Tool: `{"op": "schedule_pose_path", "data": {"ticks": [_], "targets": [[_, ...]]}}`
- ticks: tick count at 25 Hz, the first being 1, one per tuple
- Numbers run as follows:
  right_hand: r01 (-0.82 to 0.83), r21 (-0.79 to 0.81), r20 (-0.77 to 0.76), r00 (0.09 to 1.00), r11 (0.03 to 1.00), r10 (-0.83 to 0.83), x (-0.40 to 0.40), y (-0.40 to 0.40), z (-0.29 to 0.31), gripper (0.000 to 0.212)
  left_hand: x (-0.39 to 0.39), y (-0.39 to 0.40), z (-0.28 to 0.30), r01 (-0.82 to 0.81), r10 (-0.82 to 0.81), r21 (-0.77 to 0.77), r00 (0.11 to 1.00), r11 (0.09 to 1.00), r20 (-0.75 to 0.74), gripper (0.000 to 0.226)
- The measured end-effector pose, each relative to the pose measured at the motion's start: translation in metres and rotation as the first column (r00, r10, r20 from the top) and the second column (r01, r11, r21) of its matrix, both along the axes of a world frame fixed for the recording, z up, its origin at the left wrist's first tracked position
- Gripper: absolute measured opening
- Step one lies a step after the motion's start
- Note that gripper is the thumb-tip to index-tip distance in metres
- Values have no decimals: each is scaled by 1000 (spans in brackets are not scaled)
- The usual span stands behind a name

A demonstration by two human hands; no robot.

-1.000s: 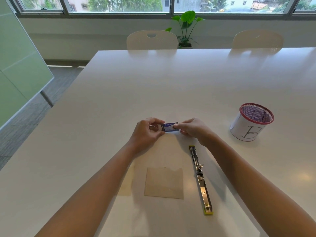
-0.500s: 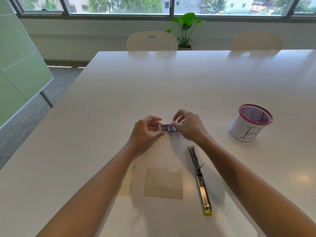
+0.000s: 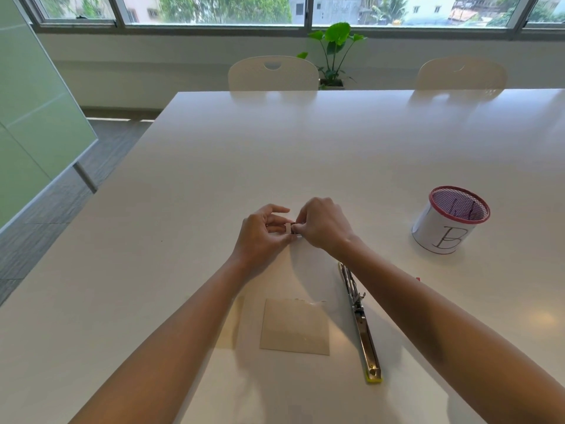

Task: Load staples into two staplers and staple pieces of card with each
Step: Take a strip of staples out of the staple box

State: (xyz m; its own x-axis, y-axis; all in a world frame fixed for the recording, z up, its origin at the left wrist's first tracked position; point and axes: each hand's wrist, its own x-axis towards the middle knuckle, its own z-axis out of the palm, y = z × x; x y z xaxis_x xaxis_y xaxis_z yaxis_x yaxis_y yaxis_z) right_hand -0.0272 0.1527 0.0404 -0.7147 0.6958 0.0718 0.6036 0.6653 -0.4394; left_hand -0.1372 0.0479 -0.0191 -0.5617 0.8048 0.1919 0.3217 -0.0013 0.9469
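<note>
A small staple box (image 3: 289,229) is held between both hands above the white table (image 3: 275,154). My left hand (image 3: 263,234) pinches its left end. My right hand (image 3: 324,226) curls over its right end and hides most of it, fingertips at the box's opening. A yellow-tipped stapler (image 3: 360,322) lies swung flat open on the table under my right forearm. A square piece of brown card (image 3: 295,327) lies just left of the stapler, another card edge (image 3: 237,322) showing beside my left forearm.
A red-rimmed mesh pot (image 3: 449,221) wrapped in paper marked B stands to the right. Two white chairs (image 3: 273,73) and a potted plant (image 3: 333,53) are beyond the table's far edge. A small red item (image 3: 418,279) peeks out past my right forearm.
My right hand has moved left over the box, from pinching its right end to covering it. The blue label, visible before, is now hidden. The left hand has barely shifted.
</note>
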Motion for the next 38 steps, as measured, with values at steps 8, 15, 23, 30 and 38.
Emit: {"op": "schedule_pose_path", "data": {"ticks": [8, 15, 23, 30, 38], "targets": [[58, -1, 82, 995, 998, -58, -9, -7, 3, 17, 0, 1, 0, 4, -4, 5, 1000, 1000, 10, 45], [103, -128, 43, 994, 986, -98, -9, -6, 1, 20, 0, 0, 1, 10, -10, -4, 999, 1000, 31, 48], [87, -600, -145, 966, 795, -215, 5, 21, 5, 26, 2, -1, 4, -17, 16, -48, 1000, 999, -18, 41], [-232, -971, -228, 820, 59, -524, 27, 29, 7, 16, 3, -2, 4, -35, 30, -69, 997, 997, -65, 45], [-62, -969, -194, 787, 238, -586, 45, 42, 4, 31, 1, 1, 6, -85, 74, -103, 991, 991, -109, 42]]}}
